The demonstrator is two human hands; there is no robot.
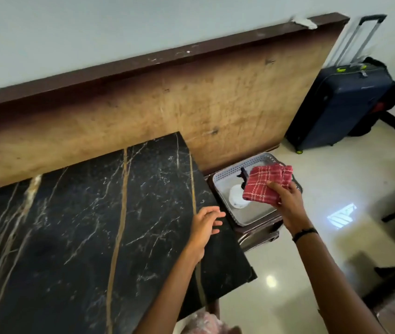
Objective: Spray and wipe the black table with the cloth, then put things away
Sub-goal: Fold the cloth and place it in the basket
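Observation:
The black marble table (83, 225), veined in white and gold, fills the lower left. My right hand (285, 201) holds a folded red checked cloth (267, 183) above a white perforated basket (254, 216) that sits on a low stand to the table's right. A white spray bottle (237, 196) with a black trigger head stands inside the basket, partly hidden by the cloth. Over the table's right edge my left hand (206, 222) hovers with its fingers spread and nothing in it.
A wooden panel (167, 112) with a dark top rail leans against the wall behind the table. A dark blue suitcase (343, 104) with its handle raised stands at the far right. Glossy pale floor tiles (336, 189) lie to the right; dark furniture edges show at bottom right.

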